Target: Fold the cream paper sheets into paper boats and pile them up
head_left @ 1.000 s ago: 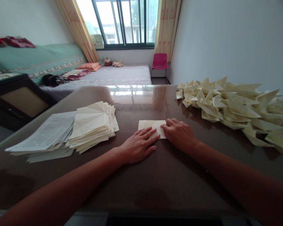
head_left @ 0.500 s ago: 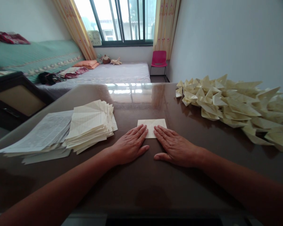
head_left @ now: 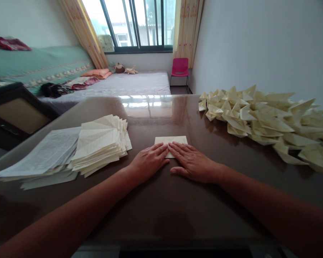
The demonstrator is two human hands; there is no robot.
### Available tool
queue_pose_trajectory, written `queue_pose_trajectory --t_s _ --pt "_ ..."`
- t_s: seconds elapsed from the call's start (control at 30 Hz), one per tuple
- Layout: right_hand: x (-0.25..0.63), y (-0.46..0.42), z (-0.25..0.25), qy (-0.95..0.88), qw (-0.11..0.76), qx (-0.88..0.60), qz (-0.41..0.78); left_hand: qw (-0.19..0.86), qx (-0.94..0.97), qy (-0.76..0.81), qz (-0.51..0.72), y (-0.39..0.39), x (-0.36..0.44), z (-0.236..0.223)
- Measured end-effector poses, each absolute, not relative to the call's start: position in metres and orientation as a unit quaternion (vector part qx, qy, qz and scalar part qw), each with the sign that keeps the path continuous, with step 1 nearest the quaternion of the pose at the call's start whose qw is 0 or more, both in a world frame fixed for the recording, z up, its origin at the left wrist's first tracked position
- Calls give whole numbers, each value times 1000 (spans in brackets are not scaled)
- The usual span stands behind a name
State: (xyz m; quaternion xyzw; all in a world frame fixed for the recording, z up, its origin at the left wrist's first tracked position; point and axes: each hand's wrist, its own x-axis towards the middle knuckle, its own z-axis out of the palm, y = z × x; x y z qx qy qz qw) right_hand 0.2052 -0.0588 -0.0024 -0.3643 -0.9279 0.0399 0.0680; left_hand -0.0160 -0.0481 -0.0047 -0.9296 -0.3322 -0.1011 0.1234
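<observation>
A small cream sheet of folded paper (head_left: 171, 139) lies flat on the brown glossy table (head_left: 161, 208). From its left side, my left hand (head_left: 150, 159) rests on it with the fingers stretched out. My right hand (head_left: 194, 161) lies flat on the right half, thumb spread away toward me. The fingertips of both hands nearly meet over the middle of the paper and cover most of its lower part.
To the left is a stack of creased cream papers (head_left: 97, 143), beside printed sheets (head_left: 43, 150). A heap of folded paper pieces (head_left: 263, 118) spreads along the right side. Beyond the table are a bed (head_left: 140, 84) and a pink chair (head_left: 180, 67).
My right hand has gone from curled fingers at the paper's right edge to lying flat on it. Both hands' fingertips have since drawn closer together over the middle.
</observation>
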Motion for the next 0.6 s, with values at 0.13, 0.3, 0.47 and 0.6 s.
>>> queue_pose_trajectory --t_s 0.13,0.3,0.47,0.6 --pt "214 -51 -4 -907 62 -416 35 165 -928 -319 -96 -47 -17 -1" --pt "220 -47 -4 -896 84 -435 15 191 -928 -313 -61 -56 -14 9" --pt "218 -47 -4 -897 129 -422 5 211 -923 -318 -54 -58 -14 9" --pt "228 -34 -2 -900 192 -391 40 200 -914 -339 -100 -53 -18 6"
